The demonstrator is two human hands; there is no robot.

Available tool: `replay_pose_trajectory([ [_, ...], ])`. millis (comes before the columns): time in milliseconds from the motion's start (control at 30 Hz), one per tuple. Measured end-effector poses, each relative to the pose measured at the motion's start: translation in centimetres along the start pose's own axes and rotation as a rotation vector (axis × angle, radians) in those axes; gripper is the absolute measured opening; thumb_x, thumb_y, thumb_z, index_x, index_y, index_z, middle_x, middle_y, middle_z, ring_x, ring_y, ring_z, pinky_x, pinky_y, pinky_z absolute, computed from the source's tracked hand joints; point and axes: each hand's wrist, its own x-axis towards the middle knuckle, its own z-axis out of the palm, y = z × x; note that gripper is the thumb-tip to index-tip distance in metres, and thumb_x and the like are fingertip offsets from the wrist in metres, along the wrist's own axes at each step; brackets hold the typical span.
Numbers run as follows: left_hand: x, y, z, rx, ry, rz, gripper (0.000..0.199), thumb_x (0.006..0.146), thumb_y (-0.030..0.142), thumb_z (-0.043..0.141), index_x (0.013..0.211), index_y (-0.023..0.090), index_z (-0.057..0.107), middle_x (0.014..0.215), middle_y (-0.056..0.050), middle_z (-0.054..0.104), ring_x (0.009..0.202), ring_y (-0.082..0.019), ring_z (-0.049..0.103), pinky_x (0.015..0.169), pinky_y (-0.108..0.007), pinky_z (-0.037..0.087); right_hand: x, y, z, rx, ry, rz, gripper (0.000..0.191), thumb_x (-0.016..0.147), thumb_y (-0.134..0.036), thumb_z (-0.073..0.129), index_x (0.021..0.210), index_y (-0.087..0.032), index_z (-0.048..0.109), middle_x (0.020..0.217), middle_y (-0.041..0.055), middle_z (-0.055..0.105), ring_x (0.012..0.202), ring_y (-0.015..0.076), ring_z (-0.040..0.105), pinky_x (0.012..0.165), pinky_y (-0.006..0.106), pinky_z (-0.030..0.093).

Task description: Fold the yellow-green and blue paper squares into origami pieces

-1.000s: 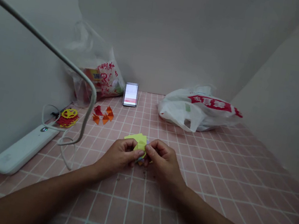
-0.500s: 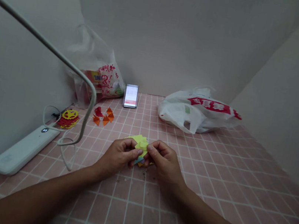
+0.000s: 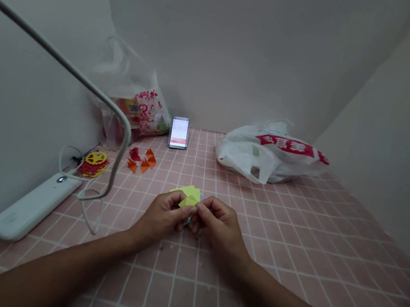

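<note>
A folded piece of yellow paper [image 3: 190, 200] is pinched between both hands at the middle of the pink tiled surface [image 3: 154, 289]. My left hand [image 3: 165, 214] grips its left side with thumb and fingers closed. On its right side, the fingertips of my right hand [image 3: 220, 221] hold the lower corner, close to the left thumb. More yellow paper lies behind the held piece, and bits of blue and orange show beneath it, largely covered by the fingers.
Small orange folded pieces [image 3: 144, 165] and a red one [image 3: 135, 154] lie left of centre. Farther left are red and yellow cutouts [image 3: 95, 158], a white device [image 3: 33, 205] and a cable [image 3: 123, 146]. Behind stand a phone [image 3: 179, 132] and plastic bags [image 3: 153, 110] [image 3: 278, 154].
Both hands have closed in slightly around the yellow paper, whose held part has tilted and shifted left. The right hand has moved a little left and down.
</note>
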Motion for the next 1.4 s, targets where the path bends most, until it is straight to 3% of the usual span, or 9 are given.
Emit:
replay_pose_trajectory([
  [400, -0.09, -0.21, -0.41, 0.045, 0.034, 0.051, 0.032, 0.089, 0.043, 0.058, 0.073, 0.015, 0.054, 0.061, 0.003, 0.055, 0.047, -0.007, 0.048, 0.048, -0.020, 0.038, 0.20, -0.18, -0.34, 0.027, -0.018, 0.022, 0.027, 0.083, -0.039, 0.069, 0.070, -0.017, 0.060, 0.064, -0.0006, 0.065, 0.049, 0.0102, 0.058, 0.051, 0.024, 0.047],
  [700, -0.21, -0.34, -0.41, 0.131, 0.045, 0.082, 0.033, 0.089, 0.045, 0.058, 0.073, 0.016, 0.054, 0.060, 0.003, 0.056, 0.046, -0.008, 0.048, 0.048, -0.021, 0.037, 0.35, 0.08, -0.35, -0.012, -0.038, 0.032, 0.029, 0.082, -0.042, 0.069, 0.071, -0.018, 0.058, 0.058, -0.0019, 0.062, 0.047, 0.0099, 0.055, 0.049, 0.023, 0.042],
  [1000, 0.00, 0.31, -0.65, 0.113, 0.115, 0.052, 0.037, 0.085, 0.048, 0.060, 0.069, 0.016, 0.052, 0.057, 0.004, 0.054, 0.042, -0.007, 0.047, 0.044, -0.020, 0.035, 0.95, -0.37, -0.89, -0.003, -0.069, 0.036, 0.032, 0.082, -0.048, 0.067, 0.076, -0.017, 0.062, 0.066, 0.0005, 0.067, 0.048, 0.0113, 0.060, 0.051, 0.025, 0.049],
  [1400, 0.05, 0.20, -0.69, 0.150, 0.084, 0.059, 0.035, 0.087, 0.046, 0.058, 0.069, 0.017, 0.052, 0.057, 0.005, 0.053, 0.044, -0.008, 0.047, 0.046, -0.021, 0.037, 0.76, -0.27, -0.86, -0.021, -0.095, 0.032, 0.029, 0.083, -0.044, 0.066, 0.074, -0.017, 0.061, 0.065, -0.0005, 0.065, 0.049, 0.0103, 0.058, 0.050, 0.023, 0.046],
])
